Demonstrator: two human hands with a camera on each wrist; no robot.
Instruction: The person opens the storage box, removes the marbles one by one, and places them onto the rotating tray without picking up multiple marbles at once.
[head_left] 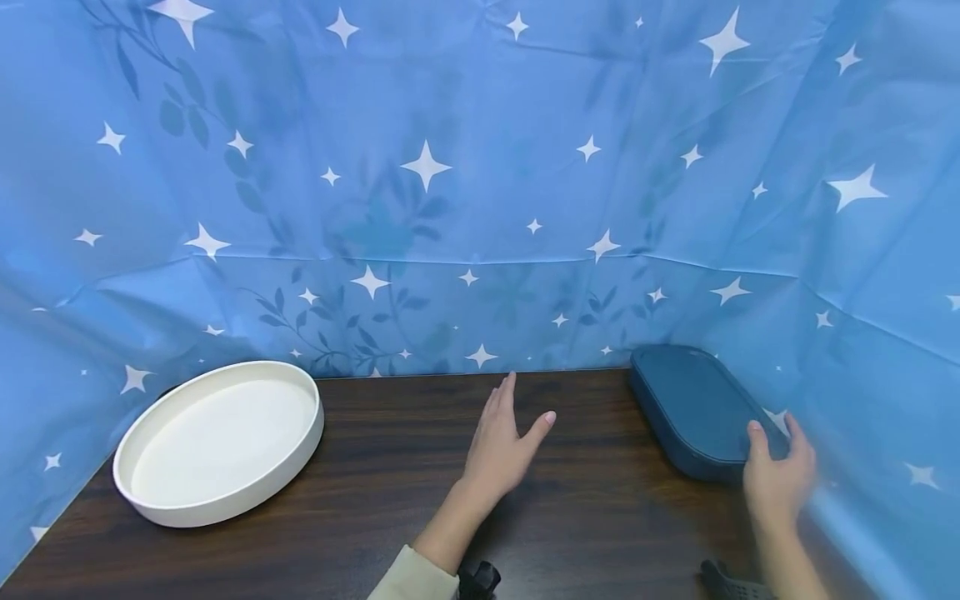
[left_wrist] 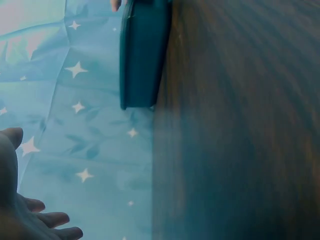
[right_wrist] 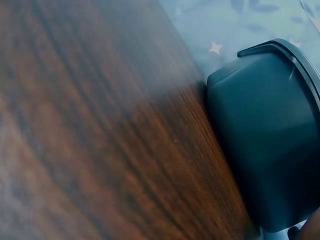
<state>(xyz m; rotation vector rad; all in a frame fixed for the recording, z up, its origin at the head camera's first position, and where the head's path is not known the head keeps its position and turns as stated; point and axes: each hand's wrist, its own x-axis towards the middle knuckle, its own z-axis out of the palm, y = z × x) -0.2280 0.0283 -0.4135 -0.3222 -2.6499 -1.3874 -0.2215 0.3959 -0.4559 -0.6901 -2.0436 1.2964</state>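
Observation:
A dark blue lidded box lies at the right end of the table, its far end by the curtain. My right hand is at its near right corner, thumb over the lid's edge and fingers along the right side; how firmly they touch is unclear. In the right wrist view the box's side fills the right, with a bit of finger below. My left hand hovers mid-table, empty, fingers straight and thumb spread. The left wrist view has those fingers low at the left, apart from the box.
A round white tray with a low rim sits on the left of the dark wooden table. A blue star-patterned curtain hangs behind the table and along both sides, close against the box's right side.

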